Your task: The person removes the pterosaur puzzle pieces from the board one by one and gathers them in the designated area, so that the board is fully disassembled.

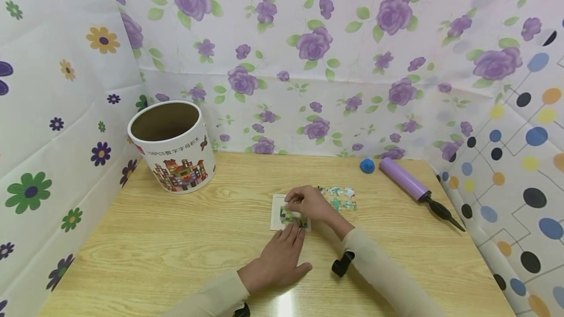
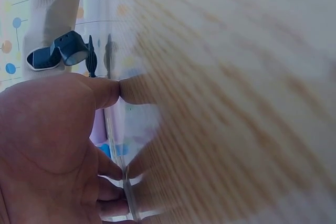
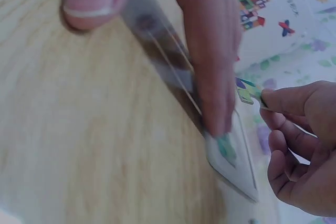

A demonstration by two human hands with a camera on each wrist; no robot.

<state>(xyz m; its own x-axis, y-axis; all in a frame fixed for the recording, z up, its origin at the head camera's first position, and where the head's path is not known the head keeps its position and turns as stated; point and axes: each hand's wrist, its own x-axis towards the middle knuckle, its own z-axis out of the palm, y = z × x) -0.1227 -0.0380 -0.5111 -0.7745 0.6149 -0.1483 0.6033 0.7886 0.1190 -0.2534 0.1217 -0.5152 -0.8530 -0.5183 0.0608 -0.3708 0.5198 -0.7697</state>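
Note:
My right hand point(image 1: 312, 204) hovers over a small white-bordered puzzle board point(image 1: 275, 209). In the right wrist view, the thumb and index finger of that hand point(image 3: 310, 140) pinch a green and purple jigsaw piece point(image 3: 244, 91) by its edge. My left hand point(image 1: 282, 257) lies on the board's near edge, its fingers extended and the thumb spread out on the table. The left wrist view shows this palm point(image 2: 50, 135) from the side, with fingertips at the board's edge. Green puzzle pieces point(image 1: 285, 214) are partly visible inside the border; the hands hide the others.
Several loose jigsaw pieces point(image 1: 348, 204) lie right of the board, partly behind my right hand. A large printed bucket point(image 1: 182, 160) stands at the back left. A small blue object point(image 1: 367, 166) and a purple hand pump point(image 1: 405, 179) are at the back right. Patterned cloth point(image 1: 282, 62) encloses the table.

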